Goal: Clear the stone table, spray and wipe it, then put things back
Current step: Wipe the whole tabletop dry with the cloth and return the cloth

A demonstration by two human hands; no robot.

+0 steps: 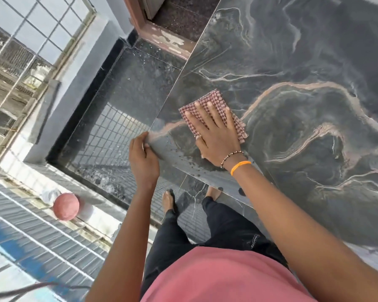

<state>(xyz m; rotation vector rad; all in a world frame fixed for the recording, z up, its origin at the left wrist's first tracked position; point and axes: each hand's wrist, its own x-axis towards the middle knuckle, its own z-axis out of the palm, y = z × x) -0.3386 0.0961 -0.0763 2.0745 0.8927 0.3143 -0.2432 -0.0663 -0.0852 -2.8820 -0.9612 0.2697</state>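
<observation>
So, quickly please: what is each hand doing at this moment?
Left hand: closed, gripping the edge of the stone table.
Right hand: open and flat, pressing the cloth on the table.

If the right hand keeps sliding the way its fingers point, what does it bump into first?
Probably nothing soon. The right hand lies flat on the cloth, fingers pointing up the stone table. That stretch looks bare up to the table's far end; beyond it, depth is unclear.
</observation>
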